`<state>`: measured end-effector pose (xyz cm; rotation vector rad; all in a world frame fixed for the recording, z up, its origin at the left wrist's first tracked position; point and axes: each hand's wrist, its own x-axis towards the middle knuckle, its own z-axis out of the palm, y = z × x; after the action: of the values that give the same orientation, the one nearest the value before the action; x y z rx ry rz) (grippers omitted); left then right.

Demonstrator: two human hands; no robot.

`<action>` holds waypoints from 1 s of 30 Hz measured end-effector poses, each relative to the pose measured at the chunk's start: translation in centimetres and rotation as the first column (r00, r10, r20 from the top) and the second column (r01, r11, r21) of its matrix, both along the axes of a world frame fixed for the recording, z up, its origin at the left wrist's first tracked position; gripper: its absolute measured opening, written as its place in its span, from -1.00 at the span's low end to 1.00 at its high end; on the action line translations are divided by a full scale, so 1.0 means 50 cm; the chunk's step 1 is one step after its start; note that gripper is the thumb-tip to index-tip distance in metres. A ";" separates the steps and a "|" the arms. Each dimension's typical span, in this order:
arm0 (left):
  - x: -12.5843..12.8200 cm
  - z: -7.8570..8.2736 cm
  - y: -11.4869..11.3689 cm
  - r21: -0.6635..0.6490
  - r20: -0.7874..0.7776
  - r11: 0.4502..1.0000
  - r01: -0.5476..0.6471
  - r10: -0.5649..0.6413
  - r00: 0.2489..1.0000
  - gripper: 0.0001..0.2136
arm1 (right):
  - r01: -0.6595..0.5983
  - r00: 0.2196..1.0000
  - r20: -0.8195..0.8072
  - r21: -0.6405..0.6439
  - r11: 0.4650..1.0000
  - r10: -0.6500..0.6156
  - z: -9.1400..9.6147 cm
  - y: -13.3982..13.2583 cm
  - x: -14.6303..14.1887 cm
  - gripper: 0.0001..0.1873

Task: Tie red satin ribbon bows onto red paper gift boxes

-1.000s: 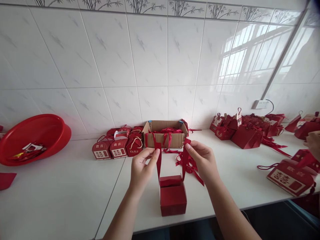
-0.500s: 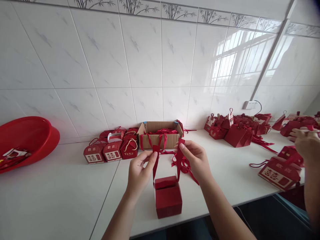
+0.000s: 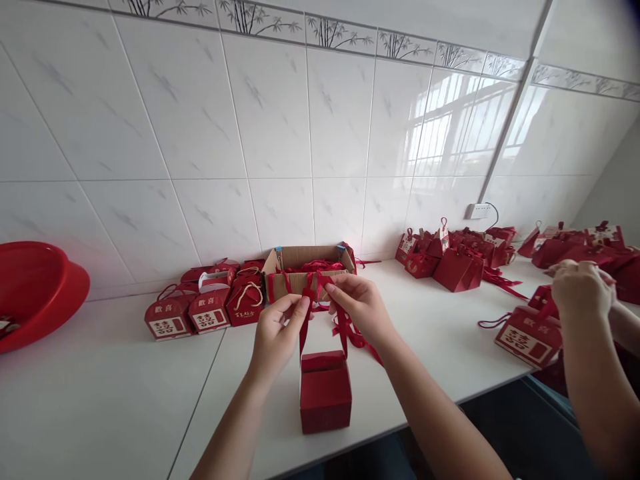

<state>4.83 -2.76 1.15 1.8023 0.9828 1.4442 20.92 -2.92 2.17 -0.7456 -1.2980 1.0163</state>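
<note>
Left hand and right hand pinch red ribbon above white table, tiled wall behind.

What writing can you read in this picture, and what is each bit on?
"歡喜": on the leftmost red box and the patterned box beside it.
"囍": on both of these, and on the right-hand box near another person's hand; the characters above that one are faint.
Gold characters on the corded box: too small to read surely.
Plain red box in front: nothing readable.
</note>
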 end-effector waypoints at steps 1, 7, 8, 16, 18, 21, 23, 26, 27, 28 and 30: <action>0.002 -0.001 0.002 0.000 -0.002 1.000 0.013 -0.013 1.000 -0.74 | -0.004 1.000 0.019 0.010 1.000 0.004 0.002 0.002 -0.002 -0.75; 0.006 -0.014 0.018 -0.006 0.012 0.996 0.094 -0.094 0.995 -0.76 | -0.075 0.991 0.112 0.055 0.996 0.068 0.001 -0.003 -0.009 -0.79; 0.006 -0.015 0.019 -0.007 0.011 0.995 0.102 -0.102 0.995 -0.76 | -0.078 0.990 0.124 0.073 0.994 0.068 -0.001 -0.004 -0.008 -0.81; 0.002 0.000 0.016 -0.023 -0.084 0.995 0.093 -0.095 0.992 -0.80 | -0.167 0.974 0.167 0.086 0.982 0.151 -0.009 -0.002 0.000 -0.80; 0.002 0.003 0.015 -0.048 -0.079 0.995 0.092 -0.096 0.992 -0.77 | -0.221 0.967 0.133 0.025 0.975 0.216 -0.011 0.003 0.001 -0.75; 0.003 0.007 0.013 -0.126 -0.034 0.978 0.168 -0.173 0.984 -0.74 | -0.352 0.933 0.053 -0.063 0.934 0.356 -0.015 0.011 0.004 -0.71; 0.001 0.011 0.011 -0.209 0.018 0.932 0.296 -0.299 0.954 -0.74 | -0.400 0.916 -0.002 -0.102 0.911 0.402 -0.021 0.018 0.005 -0.70; -0.006 0.015 0.012 -0.308 0.090 0.837 0.452 -0.447 0.890 -0.78 | -0.424 0.905 -0.027 -0.126 0.897 0.424 -0.036 0.028 0.005 -0.71; -0.009 0.015 0.013 -0.332 0.099 0.819 0.469 -0.464 0.880 -0.80 | -0.435 0.899 -0.012 -0.114 0.893 0.437 -0.040 0.031 0.006 -0.71; -0.012 0.014 0.016 -0.353 0.106 0.806 0.476 -0.471 0.876 -0.81 | -0.456 0.889 0.014 -0.093 0.885 0.459 -0.044 0.033 0.007 -0.71; -0.019 0.010 0.022 -0.387 0.125 0.783 0.488 -0.480 0.868 -0.84 | -0.505 0.858 0.092 -0.026 0.863 0.505 -0.049 0.034 0.011 -0.72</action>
<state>3.89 -1.64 1.67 1.5664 0.6708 0.8568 21.50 -1.21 -0.29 -0.4590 -1.6247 1.4134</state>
